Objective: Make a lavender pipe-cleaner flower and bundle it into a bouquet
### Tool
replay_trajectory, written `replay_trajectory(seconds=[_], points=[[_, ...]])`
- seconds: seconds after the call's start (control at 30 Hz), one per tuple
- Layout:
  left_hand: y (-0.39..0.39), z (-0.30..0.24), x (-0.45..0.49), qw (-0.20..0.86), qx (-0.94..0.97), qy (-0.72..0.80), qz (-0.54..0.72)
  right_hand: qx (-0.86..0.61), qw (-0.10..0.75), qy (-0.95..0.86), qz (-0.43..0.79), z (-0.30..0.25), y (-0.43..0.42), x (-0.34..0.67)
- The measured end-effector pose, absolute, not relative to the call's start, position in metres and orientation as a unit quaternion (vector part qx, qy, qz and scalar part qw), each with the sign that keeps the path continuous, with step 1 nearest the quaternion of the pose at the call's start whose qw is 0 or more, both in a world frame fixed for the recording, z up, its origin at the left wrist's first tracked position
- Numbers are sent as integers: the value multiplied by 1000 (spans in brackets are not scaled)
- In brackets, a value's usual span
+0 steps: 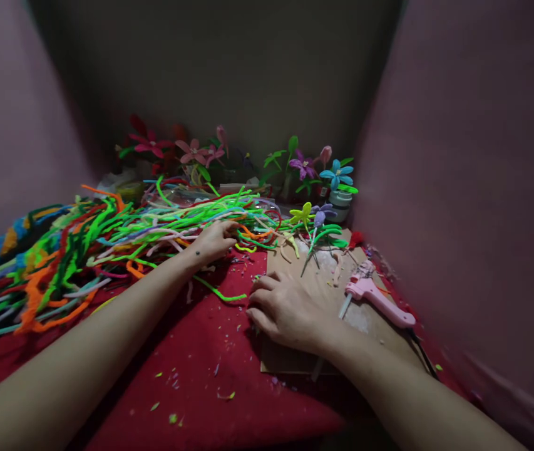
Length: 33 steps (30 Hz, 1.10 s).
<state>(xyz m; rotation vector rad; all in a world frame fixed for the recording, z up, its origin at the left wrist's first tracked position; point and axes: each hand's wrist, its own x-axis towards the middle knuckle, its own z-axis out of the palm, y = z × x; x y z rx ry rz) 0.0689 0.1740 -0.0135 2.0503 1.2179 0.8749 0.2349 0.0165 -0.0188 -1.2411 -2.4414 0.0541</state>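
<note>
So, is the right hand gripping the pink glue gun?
No, the pink glue gun lies on the cardboard, to the right of the right hand.

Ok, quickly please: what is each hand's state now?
Left hand: half-curled at the pipe cleaners; grip cannot be told.
Right hand: curled over the cardboard's edge; grip cannot be told.

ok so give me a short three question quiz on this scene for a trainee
1. True or false: the glue gun rests on the cardboard.
2. The left hand is at: a) the blue flower, b) the pile of fuzzy stems, c) the glue gun.
3. What colour is the cloth covering the work surface?

Key: 1 true; 2 b; 3 red.
</note>
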Motion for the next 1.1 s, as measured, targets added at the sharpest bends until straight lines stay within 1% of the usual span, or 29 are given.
replay_trajectory(seconds=[0.07, 0.17, 0.27, 0.3, 0.33, 0.37, 0.47, 0.53, 0.6, 0.7, 0.87, 0.97, 1.1], points=[[176, -11, 67, 298, 776, 460, 312, -447, 260, -855, 44, -19, 19, 234], [168, -7, 64, 291, 785, 456, 301, -487, 334, -806, 37, -19, 25, 237], [148, -1, 62, 242, 810, 429, 319, -564, 356, -745, 0, -15, 35, 249], [139, 2, 63, 227, 816, 419, 326, -596, 348, -724, -7, -13, 39, 255], [129, 4, 64, 234, 816, 414, 328, -630, 330, -703, -10, -11, 42, 261], [119, 5, 65, 256, 809, 416, 326, -666, 304, -681, -9, -8, 46, 267], [92, 4, 69, 377, 772, 423, 289, -770, 212, -601, -21, -2, 56, 283], [82, 1, 71, 405, 772, 409, 270, -806, 167, -567, -24, 0, 63, 287], [77, -2, 71, 415, 774, 399, 264, -818, 148, -556, -19, -2, 68, 287], [79, -6, 70, 420, 771, 401, 262, -820, 152, -552, -13, -9, 76, 284], [86, -13, 66, 409, 766, 416, 270, -826, 198, -528, -4, -17, 81, 295], [87, -15, 66, 394, 774, 405, 287, -819, 258, -512, -18, -14, 74, 303], [81, -9, 68, 426, 757, 377, 320, -774, 354, -525, -16, -6, 60, 295]])
